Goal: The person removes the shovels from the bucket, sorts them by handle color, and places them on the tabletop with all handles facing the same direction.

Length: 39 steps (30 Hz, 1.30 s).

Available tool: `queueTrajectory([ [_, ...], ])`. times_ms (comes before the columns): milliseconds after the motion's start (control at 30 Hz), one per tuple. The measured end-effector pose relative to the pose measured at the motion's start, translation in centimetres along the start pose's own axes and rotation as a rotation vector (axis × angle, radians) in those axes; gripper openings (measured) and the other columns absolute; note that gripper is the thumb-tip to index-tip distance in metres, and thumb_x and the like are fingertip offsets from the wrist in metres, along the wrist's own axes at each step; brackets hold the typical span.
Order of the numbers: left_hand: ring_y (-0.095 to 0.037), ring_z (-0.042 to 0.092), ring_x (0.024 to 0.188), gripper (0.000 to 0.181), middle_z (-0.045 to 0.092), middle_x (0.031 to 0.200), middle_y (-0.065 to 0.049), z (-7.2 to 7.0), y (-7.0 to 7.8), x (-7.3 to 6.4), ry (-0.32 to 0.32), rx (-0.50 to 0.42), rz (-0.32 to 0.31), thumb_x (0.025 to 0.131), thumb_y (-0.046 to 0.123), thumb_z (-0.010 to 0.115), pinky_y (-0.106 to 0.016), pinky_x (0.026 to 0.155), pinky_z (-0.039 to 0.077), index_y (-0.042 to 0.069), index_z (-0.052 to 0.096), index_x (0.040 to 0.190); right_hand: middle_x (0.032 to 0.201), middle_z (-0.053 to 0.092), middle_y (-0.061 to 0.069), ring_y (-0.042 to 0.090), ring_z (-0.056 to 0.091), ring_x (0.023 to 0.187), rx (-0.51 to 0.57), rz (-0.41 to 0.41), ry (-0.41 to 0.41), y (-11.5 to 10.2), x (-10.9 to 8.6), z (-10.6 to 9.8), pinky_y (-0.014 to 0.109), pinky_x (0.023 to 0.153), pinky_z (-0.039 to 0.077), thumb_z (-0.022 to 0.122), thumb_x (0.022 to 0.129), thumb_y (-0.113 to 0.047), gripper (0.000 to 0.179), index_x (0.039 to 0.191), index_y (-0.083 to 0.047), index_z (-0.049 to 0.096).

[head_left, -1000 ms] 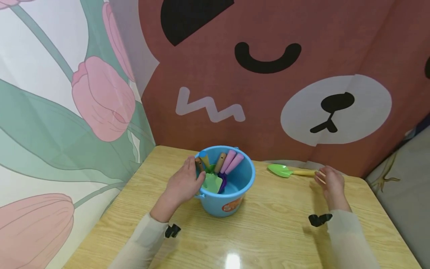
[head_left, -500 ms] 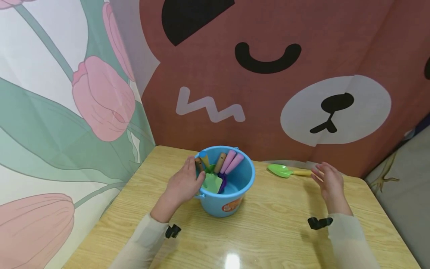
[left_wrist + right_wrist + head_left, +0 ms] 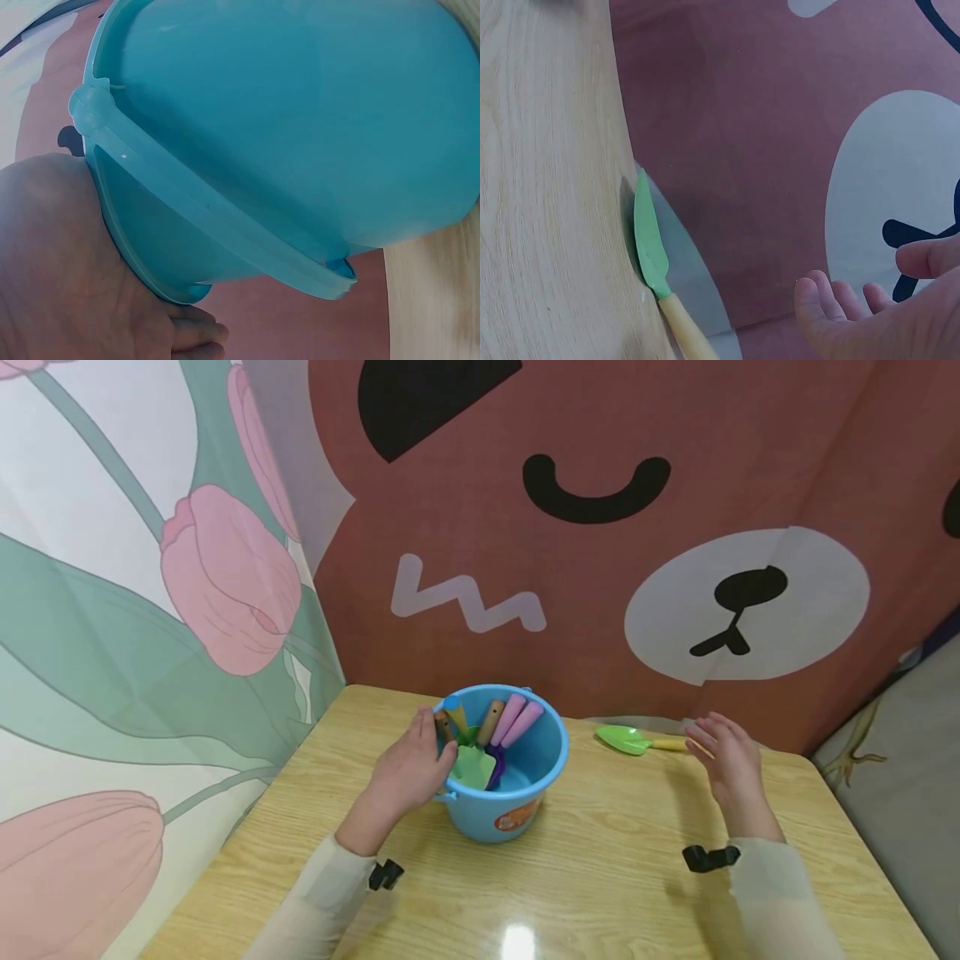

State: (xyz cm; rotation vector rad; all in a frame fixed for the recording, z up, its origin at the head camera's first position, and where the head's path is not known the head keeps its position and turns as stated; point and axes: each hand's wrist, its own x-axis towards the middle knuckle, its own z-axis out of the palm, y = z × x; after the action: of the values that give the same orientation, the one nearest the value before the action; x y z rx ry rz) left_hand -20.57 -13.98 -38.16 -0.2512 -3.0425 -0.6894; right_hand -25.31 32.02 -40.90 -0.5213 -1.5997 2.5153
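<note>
A light blue toy bucket [image 3: 491, 818] stands on the table in the head view. My left hand [image 3: 408, 768] rests against its left rim with the fingers fairly straight; in the left wrist view the palm [image 3: 60, 262] lies along the rim, by the bucket's handle [image 3: 217, 221]. On the right, a toy trowel [image 3: 626, 740] with a green blade and yellow handle lies near the table's back edge. My right hand [image 3: 731, 764] hovers over the handle end, fingers loosely spread and holding nothing. The right wrist view shows the trowel's blade [image 3: 650, 232] apart from the fingertips.
Inside the bucket are pink handles [image 3: 517, 721], brown handles [image 3: 491, 722], a yellow handle with a blue end [image 3: 456, 714] and a light green shovel blade [image 3: 474, 768]. A brown bear-print cloth [image 3: 585, 652] hangs directly behind the wooden table [image 3: 600, 877].
My right hand has lifted off the trowel's handle and shifted slightly left, its fingers opening. The trowel stays where it was. My left hand and the bucket have stayed put.
</note>
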Motion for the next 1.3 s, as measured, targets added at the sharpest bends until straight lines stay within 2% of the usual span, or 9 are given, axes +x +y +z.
queueTrajectory([
  [367,-0.037,0.017,0.154,0.08,0.019,0.166,-0.024,0.2,-0.1,0.2,0.022,0.031,0.017,0.105,0.048,0.038,-0.05,0.123,0.023,-0.008,0.015,0.158,0.109,0.063,-0.006,0.008,0.071,0.092,0.005,-0.048,-0.063,0.0,-1.1,0.7,0.026,0.081,0.059,0.058,0.103,-0.022,0.026,0.128,-0.016,0.05],
  [600,-0.037,0.017,0.154,0.08,0.018,0.166,-0.024,0.2,-0.1,0.2,0.018,0.032,0.018,0.105,0.048,0.038,-0.05,0.123,0.023,-0.007,0.015,0.159,0.109,0.065,-0.007,0.01,0.071,0.097,0.011,-0.038,-0.094,-0.2,-1.9,1.6,0.027,0.082,0.059,0.063,0.101,-0.024,0.033,0.13,-0.017,0.051],
  [733,-0.036,0.016,0.154,0.081,0.018,0.166,-0.024,0.2,-0.1,0.2,0.016,0.036,0.018,0.105,0.048,0.038,-0.049,0.123,0.023,-0.007,0.015,0.159,0.11,0.065,-0.008,0.011,0.07,0.104,-0.023,-0.039,-0.085,-0.3,-2.3,2.2,0.026,0.084,0.059,0.063,0.101,-0.027,0.031,0.13,-0.019,0.053],
  [1133,-0.036,0.016,0.154,0.08,0.018,0.166,-0.024,0.2,-0.2,0.1,0.017,0.032,0.025,0.105,0.048,0.037,-0.049,0.123,0.022,-0.008,0.015,0.158,0.114,0.065,-0.006,0.013,0.068,0.11,-0.056,-0.052,-0.117,-0.7,-3.1,3.6,0.026,0.088,0.058,0.064,0.1,-0.028,0.033,0.13,-0.017,0.056],
  [1300,-0.036,0.015,0.155,0.08,0.016,0.167,-0.023,0.2,-0.1,0.0,0.011,0.032,0.02,0.105,0.049,0.037,-0.05,0.123,0.023,-0.007,0.014,0.159,0.112,0.067,-0.005,0.014,0.069,0.108,-0.025,-0.062,-0.155,-0.7,-3.4,4.0,0.027,0.087,0.058,0.065,0.1,-0.025,0.029,0.127,-0.017,0.06],
])
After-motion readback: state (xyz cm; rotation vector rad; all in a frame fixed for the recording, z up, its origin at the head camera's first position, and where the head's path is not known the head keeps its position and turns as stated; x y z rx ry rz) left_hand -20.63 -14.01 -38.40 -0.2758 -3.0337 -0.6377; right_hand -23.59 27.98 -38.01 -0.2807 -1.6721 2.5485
